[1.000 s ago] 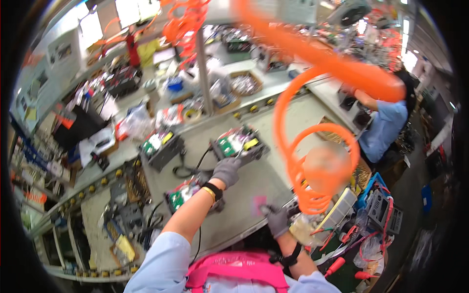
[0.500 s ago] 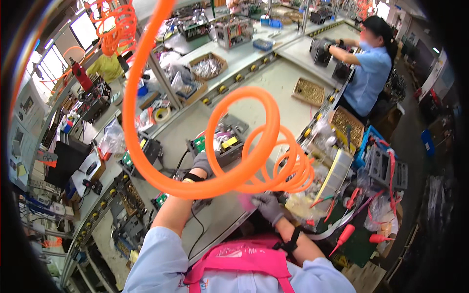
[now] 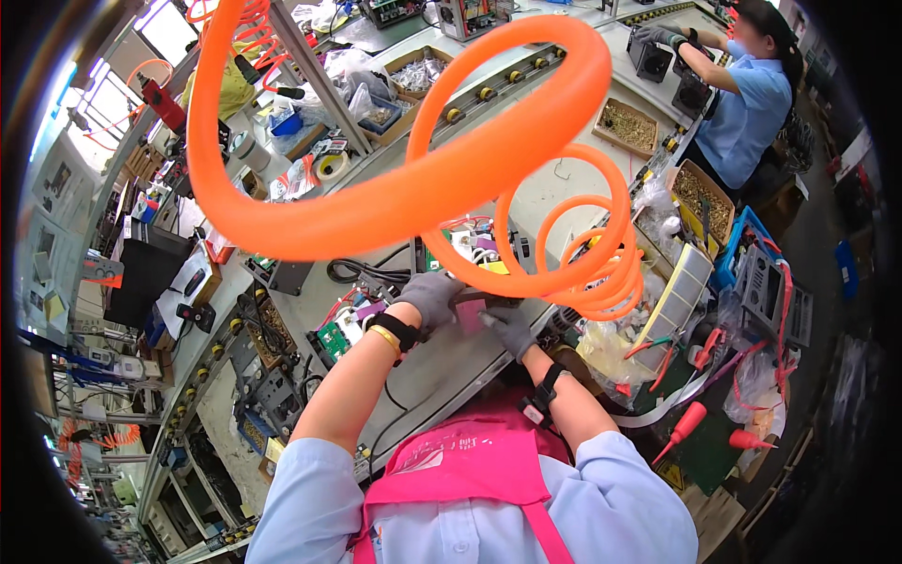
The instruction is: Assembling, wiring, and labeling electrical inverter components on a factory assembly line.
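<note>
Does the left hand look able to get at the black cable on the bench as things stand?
Probably yes: the black cable lies on the bench close by the left hand, with nothing visible between them. The orange hose hangs nearby, though how high is unclear.

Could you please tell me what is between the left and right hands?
The head view shows a flat pink piece between the left hand and the right hand, seemingly held by the latter.

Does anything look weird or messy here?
Nothing looks clearly broken. Right of the right hand, crumpled clear plastic looks messy among other things. The orange coiled hose seems huge, probably because it's close.
</note>
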Motion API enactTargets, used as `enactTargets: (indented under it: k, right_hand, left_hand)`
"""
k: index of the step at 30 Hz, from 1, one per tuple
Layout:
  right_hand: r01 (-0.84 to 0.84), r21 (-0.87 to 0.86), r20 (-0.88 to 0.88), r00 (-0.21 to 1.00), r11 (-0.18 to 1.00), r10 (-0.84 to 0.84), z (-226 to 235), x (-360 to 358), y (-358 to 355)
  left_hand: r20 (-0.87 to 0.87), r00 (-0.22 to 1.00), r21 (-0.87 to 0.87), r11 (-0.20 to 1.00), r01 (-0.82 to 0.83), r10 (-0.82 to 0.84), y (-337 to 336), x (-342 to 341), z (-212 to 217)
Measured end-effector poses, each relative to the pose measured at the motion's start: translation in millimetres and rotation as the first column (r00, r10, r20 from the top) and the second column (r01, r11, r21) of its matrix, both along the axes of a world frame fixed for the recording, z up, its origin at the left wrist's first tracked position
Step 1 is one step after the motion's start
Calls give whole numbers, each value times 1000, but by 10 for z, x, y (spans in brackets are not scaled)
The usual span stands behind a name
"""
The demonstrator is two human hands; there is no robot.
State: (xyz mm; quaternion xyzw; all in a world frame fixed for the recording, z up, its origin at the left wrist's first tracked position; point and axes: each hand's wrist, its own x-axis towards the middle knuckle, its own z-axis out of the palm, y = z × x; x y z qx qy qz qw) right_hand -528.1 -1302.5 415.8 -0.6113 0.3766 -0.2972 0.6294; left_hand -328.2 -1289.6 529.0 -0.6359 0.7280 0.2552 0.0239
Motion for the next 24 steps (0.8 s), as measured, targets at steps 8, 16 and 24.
enactTargets:
  k: [8, 16, 24]
  right_hand:
    - [103, -97, 39, 994, 990, -99, -87, 48, -7]
    - [111, 8, 11, 994, 994, -111, -78, 39, -41]
    - [125, 31, -11, 992, 992, -125, -79, 63, -57]
  left_hand:
    - [67, 994, 63, 994, -91, 87, -20, -204, 337]
    - [125, 991, 52, 997, -60, 53, -50, -165, 182]
    - [123, 992, -116, 993, -18, 32, -30, -76, -131]
